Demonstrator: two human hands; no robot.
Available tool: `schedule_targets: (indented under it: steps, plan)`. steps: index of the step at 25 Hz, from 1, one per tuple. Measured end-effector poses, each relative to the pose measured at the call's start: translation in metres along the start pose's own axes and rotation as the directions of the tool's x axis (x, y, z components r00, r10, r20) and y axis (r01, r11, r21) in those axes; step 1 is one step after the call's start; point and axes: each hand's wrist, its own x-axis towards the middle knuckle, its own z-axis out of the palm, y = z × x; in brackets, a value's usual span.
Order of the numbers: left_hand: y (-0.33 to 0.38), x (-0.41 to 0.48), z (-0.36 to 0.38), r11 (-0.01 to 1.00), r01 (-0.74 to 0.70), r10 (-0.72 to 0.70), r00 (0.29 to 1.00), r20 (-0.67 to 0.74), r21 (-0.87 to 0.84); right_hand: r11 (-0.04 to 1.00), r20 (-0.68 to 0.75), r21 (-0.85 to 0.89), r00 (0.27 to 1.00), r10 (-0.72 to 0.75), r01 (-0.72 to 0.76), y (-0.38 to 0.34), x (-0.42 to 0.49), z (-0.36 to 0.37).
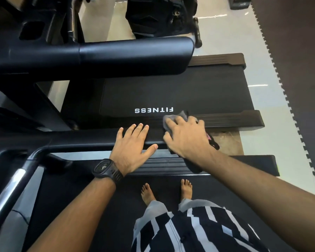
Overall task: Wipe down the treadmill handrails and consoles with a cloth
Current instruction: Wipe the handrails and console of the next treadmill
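A black padded handrail [91,140] of the treadmill runs left to right across the middle of the view. My left hand [133,150] lies flat on it, fingers spread, holding nothing; a black watch sits on that wrist. Just to the right, my right hand [185,137] presses a grey cloth [176,115] onto the handrail's end. The cloth folds over the rail and a part of it hangs below my wrist. A second, thicker black handrail [135,57] of the neighbouring treadmill lies farther away.
The neighbouring treadmill's belt [189,95] carries the word FITNESS. My bare feet [147,193] stand on the near treadmill's belt. A silver-edged console frame [9,182] rises at the left. Dark interlocking floor mats [302,88] border the pale floor at the right.
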Motion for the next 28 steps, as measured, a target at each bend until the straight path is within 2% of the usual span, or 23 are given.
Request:
schedule_targets:
  steps: [1, 3, 4, 6, 8, 10, 11, 12, 14, 15, 16, 18, 20, 21, 22, 24, 25, 26, 28]
  plan:
    - [0.003, 0.002, 0.001, 1.0, -0.012, 0.012, 1.0, -0.004, 0.005, 0.997, 0.011, 0.073, 1.0, -0.025, 0.024, 0.009, 0.005, 0.001]
    - [0.009, 0.005, 0.0, 0.999, -0.035, 0.035, 0.999, 0.002, 0.014, 0.956, 0.153, 0.216, 0.974, 0.169, -0.2, 0.024, 0.023, -0.014]
    - [0.012, 0.003, 0.0, 0.999, -0.045, 0.045, 0.999, 0.005, 0.014, 0.945, 0.166, 0.191, 0.958, 0.234, -0.264, 0.024, 0.022, -0.015]
    - [0.016, 0.002, 0.001, 0.998, -0.055, 0.055, 0.998, -0.021, 0.018, 0.984, 0.031, 0.08, 0.987, 0.155, -0.157, 0.014, 0.0, -0.004]
    - [0.016, 0.005, 0.003, 0.998, -0.064, 0.064, 0.997, -0.034, 0.006, 0.989, -0.01, 0.132, 0.997, 0.076, -0.074, 0.015, -0.005, 0.002]
    - [0.017, 0.006, 0.003, 0.996, -0.09, 0.09, 0.996, -0.023, -0.002, 0.924, 0.117, 0.256, 0.958, 0.26, -0.283, 0.026, 0.005, -0.01]
    - [0.018, 0.007, 0.001, 0.994, -0.111, 0.111, 0.994, -0.013, -0.004, 0.892, 0.151, 0.263, 0.929, 0.338, -0.367, 0.025, 0.004, -0.012]
    - [0.018, 0.009, 0.001, 0.99, -0.138, 0.138, 0.99, -0.008, 0.001, 0.903, 0.117, 0.217, 0.929, 0.352, -0.37, 0.02, -0.002, -0.009]
    - [0.017, 0.015, 0.0, 0.979, -0.205, 0.205, 0.979, -0.018, 0.022, 0.949, -0.019, 0.14, 0.957, 0.289, -0.284, 0.007, -0.021, 0.001]
    - [0.018, 0.018, 0.001, 0.97, -0.243, 0.243, 0.97, -0.02, 0.021, 0.943, -0.049, 0.183, 0.956, 0.291, -0.277, 0.01, -0.023, 0.005]
    - [0.018, 0.021, 0.001, 0.959, -0.284, 0.284, 0.959, -0.02, 0.011, 0.893, -0.028, 0.281, 0.927, 0.374, -0.351, 0.019, -0.019, 0.008]
    - [0.016, 0.029, -0.001, 0.932, -0.363, 0.363, 0.932, -0.003, -0.017, 0.678, 0.029, 0.527, 0.808, 0.588, -0.513, 0.022, -0.016, 0.011]
    - [0.014, 0.035, -0.003, 0.903, -0.427, 0.428, 0.904, 0.016, -0.05, 0.532, -0.03, 0.678, 0.703, 0.71, -0.508, 0.0, -0.03, 0.023]
    - [0.012, 0.039, -0.003, 0.888, -0.455, 0.457, 0.889, 0.021, -0.071, 0.448, -0.059, 0.76, 0.636, 0.769, -0.471, -0.015, -0.037, 0.03]
    - [0.011, 0.042, -0.003, 0.873, -0.477, 0.481, 0.876, 0.026, -0.103, 0.316, -0.05, 0.855, 0.54, 0.84, -0.412, -0.029, -0.042, 0.035]
    - [0.008, 0.046, -0.001, 0.839, -0.518, 0.529, 0.848, 0.032, -0.165, -0.001, 0.08, 0.974, 0.339, 0.938, -0.228, -0.049, -0.044, 0.044]
    - [0.006, 0.048, -0.001, 0.821, -0.536, 0.553, 0.833, 0.036, -0.197, -0.124, 0.158, 0.983, 0.279, 0.947, -0.135, -0.058, -0.042, 0.046]
    - [0.004, 0.048, -0.002, 0.798, -0.556, 0.58, 0.813, 0.045, -0.233, -0.207, 0.215, 0.977, 0.237, 0.947, -0.059, -0.067, -0.04, 0.047]
    - [0.001, 0.051, -0.004, 0.75, -0.592, 0.635, 0.769, 0.068, -0.295, -0.268, 0.255, 0.962, 0.189, 0.948, 0.043, -0.085, -0.036, 0.051]
